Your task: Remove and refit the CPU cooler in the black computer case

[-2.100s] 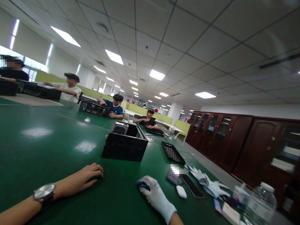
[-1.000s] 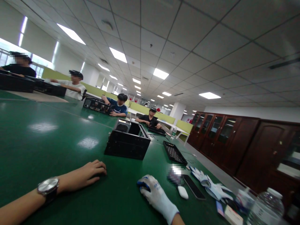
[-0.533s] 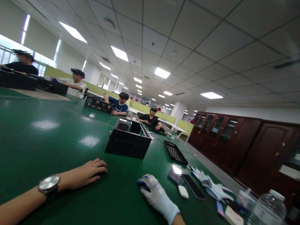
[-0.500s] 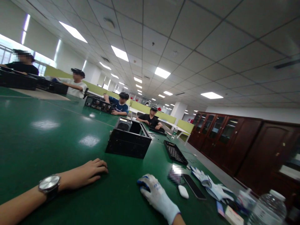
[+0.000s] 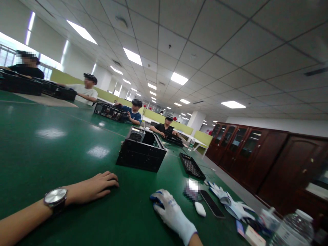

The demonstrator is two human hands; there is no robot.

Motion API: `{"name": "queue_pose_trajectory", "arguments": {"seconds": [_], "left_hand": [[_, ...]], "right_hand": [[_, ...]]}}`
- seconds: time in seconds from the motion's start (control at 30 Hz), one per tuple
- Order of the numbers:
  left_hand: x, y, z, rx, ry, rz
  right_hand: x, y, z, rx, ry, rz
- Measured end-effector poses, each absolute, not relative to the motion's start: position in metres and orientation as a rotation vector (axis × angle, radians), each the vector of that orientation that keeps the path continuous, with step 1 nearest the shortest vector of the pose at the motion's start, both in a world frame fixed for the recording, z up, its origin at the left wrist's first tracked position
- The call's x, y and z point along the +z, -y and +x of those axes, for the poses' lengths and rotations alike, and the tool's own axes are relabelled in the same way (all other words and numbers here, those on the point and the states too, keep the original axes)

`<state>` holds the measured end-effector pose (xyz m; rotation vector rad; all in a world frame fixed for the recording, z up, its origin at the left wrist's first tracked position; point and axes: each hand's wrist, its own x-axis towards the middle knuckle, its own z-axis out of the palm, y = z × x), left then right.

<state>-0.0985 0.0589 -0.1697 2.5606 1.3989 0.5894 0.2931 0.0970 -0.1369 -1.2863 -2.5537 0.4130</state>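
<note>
My left hand (image 5: 96, 186), bare and with a watch (image 5: 55, 198) on its wrist, lies flat on the green table (image 5: 77, 174), fingers stretched and holding nothing. My right hand (image 5: 170, 212) wears a white and blue glove and rests on the table with its fingers loosely curved; whether anything is under the palm is hidden. Beyond both hands stands a black computer case (image 5: 140, 153), its top side open. To the right of my right hand lie a white mouse-like object (image 5: 200, 209) and a dark phone (image 5: 212, 204).
A black panel (image 5: 192, 166) lies right of the case. White gloves (image 5: 230, 201), a small box (image 5: 254, 235) and a clear bottle (image 5: 293, 229) line the right edge. Several people sit farther off, working at other black cases (image 5: 109, 112).
Both my hands stay where they were, and the view has shifted slightly. In the background, the person in black has lifted a dark part, and the person in blue has moved an arm.
</note>
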Motion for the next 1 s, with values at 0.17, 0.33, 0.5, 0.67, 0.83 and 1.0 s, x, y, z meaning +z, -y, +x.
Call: {"name": "queue_pose_trajectory", "arguments": {"seconds": [0.17,0.33,0.5,0.67,0.83,1.0], "left_hand": [[-0.1659,-0.0579,-0.0960,0.546,-1.416,2.546],[-0.1651,-0.0588,-0.0966,0.560,-1.399,2.554],[-0.1684,-0.0585,-0.0983,0.610,-1.388,2.577],[-0.1699,-0.0595,-0.0976,0.606,-1.398,2.589],[-0.1697,-0.0595,-0.0971,0.596,-1.407,2.579],[-0.1669,-0.0571,-0.0963,0.594,-1.417,2.561]], "right_hand": [[-0.1324,-0.0933,0.2908,0.425,2.560,-1.312],[-0.1324,-0.0916,0.2916,0.406,2.578,-1.313],[-0.1342,-0.0926,0.2927,0.378,2.590,-1.307],[-0.1380,-0.0955,0.2926,0.337,2.596,-1.274],[-0.1381,-0.0955,0.2935,0.335,2.605,-1.279],[-0.1341,-0.0923,0.2933,0.355,2.609,-1.292]]}}
